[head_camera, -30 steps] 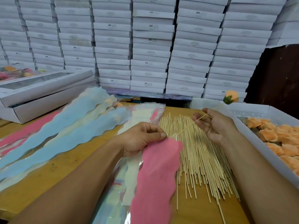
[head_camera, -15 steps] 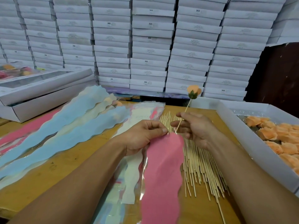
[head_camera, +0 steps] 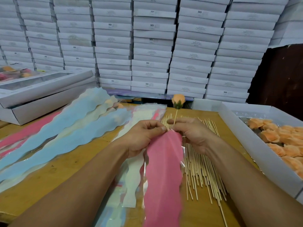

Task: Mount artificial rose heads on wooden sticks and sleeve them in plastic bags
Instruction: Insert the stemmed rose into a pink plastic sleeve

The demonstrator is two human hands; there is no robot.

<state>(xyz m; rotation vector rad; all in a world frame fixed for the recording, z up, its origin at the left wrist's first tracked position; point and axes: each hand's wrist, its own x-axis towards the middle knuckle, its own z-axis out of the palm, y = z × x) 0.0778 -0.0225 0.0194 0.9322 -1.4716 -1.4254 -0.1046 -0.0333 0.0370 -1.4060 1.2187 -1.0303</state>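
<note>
My left hand (head_camera: 144, 133) pinches the top edge of a pink plastic bag (head_camera: 164, 174) that hangs down toward me. My right hand (head_camera: 190, 133) grips a thin wooden stick, held nearly upright, with an orange rose head (head_camera: 178, 100) on its top end. The stick's lower end meets the mouth of the pink bag between my two hands. A pile of bare wooden sticks (head_camera: 201, 169) lies on the wooden table (head_camera: 49, 174) under my right hand.
A white tray (head_camera: 255, 141) on the right holds several loose orange rose heads (head_camera: 287, 141). Blue, cream and pink bags (head_camera: 68, 128) lie fanned out on the left. Flat white boxes (head_camera: 41, 95) sit at the far left, and stacked white boxes (head_camera: 152, 46) fill the back.
My right hand has swung the rose on its stick left and upright, bringing the stick's lower end to the pink bag's mouth. My left hand kept its hold on the bag.
</note>
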